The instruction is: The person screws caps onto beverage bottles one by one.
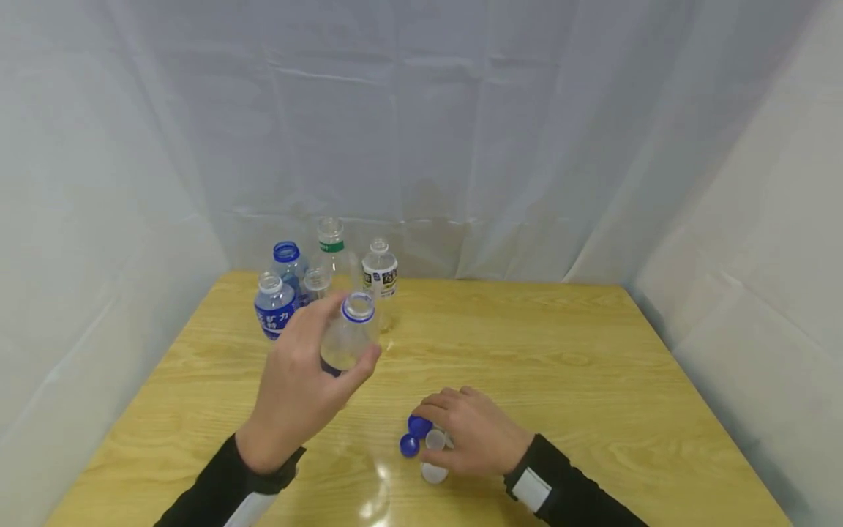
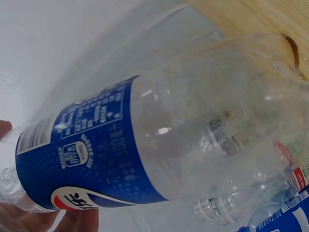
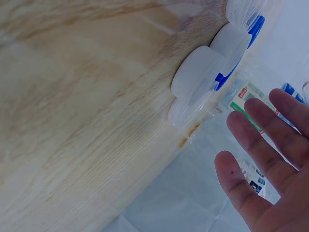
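Note:
My left hand (image 1: 299, 373) grips an uncapped clear plastic bottle (image 1: 350, 342) between thumb and fingers, raised above the table. A blue ring circles its neck. In the left wrist view the bottle's blue label (image 2: 91, 154) shows, and the fingers curl at its left end. Over a small group of bottle caps my right hand (image 1: 479, 433) is held with fingers spread and nothing gripped. Two blue caps (image 1: 410, 445) lie by its fingertips, and a white cap (image 1: 434, 473) lies under its thumb. Several caps, one a thick white cap (image 3: 198, 72), show in the right wrist view.
At the back left of the wooden table (image 1: 527, 344) stand several uncapped bottles: a blue-labelled bottle (image 1: 274, 315), a blue-necked bottle (image 1: 287, 256), a tall green-labelled bottle (image 1: 331, 245) and a white-labelled bottle (image 1: 380, 277). White sheeting (image 1: 428, 132) surrounds the table's back and sides.

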The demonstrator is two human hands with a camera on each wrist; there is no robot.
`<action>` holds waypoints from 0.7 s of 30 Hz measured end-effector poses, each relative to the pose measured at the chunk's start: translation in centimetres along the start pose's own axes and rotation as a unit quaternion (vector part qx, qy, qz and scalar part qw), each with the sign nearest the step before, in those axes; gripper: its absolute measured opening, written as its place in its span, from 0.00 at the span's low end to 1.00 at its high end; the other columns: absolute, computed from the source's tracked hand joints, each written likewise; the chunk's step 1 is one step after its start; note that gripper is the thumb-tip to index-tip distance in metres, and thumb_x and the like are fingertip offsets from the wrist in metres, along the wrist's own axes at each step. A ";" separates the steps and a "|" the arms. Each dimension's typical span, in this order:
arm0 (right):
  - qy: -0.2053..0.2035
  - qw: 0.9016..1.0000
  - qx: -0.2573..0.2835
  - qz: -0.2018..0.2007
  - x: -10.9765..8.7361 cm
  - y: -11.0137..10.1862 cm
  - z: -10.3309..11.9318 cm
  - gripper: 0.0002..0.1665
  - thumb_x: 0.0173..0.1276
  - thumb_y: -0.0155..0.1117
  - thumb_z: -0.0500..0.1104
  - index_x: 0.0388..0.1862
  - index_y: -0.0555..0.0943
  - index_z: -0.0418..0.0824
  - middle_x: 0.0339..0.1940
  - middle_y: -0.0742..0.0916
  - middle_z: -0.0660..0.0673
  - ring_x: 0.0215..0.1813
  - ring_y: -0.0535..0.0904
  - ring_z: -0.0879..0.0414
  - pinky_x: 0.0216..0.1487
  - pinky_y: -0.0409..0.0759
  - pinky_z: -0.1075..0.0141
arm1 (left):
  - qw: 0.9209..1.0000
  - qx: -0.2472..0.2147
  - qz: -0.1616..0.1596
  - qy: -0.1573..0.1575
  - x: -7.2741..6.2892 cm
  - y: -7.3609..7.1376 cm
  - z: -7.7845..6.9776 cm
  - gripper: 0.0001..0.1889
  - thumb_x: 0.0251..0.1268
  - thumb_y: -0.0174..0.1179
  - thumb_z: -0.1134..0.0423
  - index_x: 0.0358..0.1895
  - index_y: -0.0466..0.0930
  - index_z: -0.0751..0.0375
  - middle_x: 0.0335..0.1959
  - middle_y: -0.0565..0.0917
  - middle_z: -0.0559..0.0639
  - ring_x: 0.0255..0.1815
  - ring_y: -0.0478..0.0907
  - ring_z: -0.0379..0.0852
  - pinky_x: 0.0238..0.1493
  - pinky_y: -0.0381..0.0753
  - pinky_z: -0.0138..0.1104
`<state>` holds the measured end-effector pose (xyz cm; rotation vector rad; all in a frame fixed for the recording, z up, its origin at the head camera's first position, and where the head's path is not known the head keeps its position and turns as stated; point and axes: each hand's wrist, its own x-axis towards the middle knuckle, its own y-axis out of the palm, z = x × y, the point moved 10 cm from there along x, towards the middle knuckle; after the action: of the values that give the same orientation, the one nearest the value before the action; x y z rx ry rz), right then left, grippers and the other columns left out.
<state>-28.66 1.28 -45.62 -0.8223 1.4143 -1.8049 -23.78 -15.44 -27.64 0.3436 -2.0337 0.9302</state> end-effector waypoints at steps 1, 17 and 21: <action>-0.003 1.000 0.000 -0.002 0.0 0.0 0.1 0.31 0.69 0.64 0.64 0.65 0.80 0.51 0.60 0.85 0.53 0.60 0.81 0.57 0.59 0.80 0.51 | 1.000 -0.002 0.003 0.002 -0.1 0.1 -0.1 0.37 0.59 0.67 0.49 0.68 0.72 0.65 0.56 0.82 0.59 0.49 0.82 0.54 0.43 0.84 0.45; -0.045 0.998 -0.029 -0.019 0.6 -0.2 1.2 0.34 0.69 0.64 0.66 0.65 0.80 0.48 0.60 0.85 0.51 0.60 0.81 0.56 0.58 0.81 0.54 | 0.998 -0.038 0.034 0.042 -1.0 1.3 -1.5 0.39 0.72 0.55 0.37 0.68 0.64 0.69 0.58 0.76 0.59 0.51 0.79 0.51 0.49 0.81 0.45; -0.056 0.997 -0.044 -0.023 0.9 -0.1 1.7 0.33 0.68 0.65 0.65 0.65 0.80 0.48 0.60 0.85 0.51 0.60 0.81 0.56 0.58 0.81 0.53 | 0.996 -0.040 0.074 0.023 -1.3 1.9 -1.2 0.44 0.60 0.70 0.46 0.71 0.60 0.68 0.63 0.71 0.61 0.57 0.74 0.52 0.56 0.79 0.44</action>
<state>-27.82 -0.32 -45.09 -0.9932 1.4205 -1.7112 -23.29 -13.42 -29.17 0.1284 -2.0697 0.9347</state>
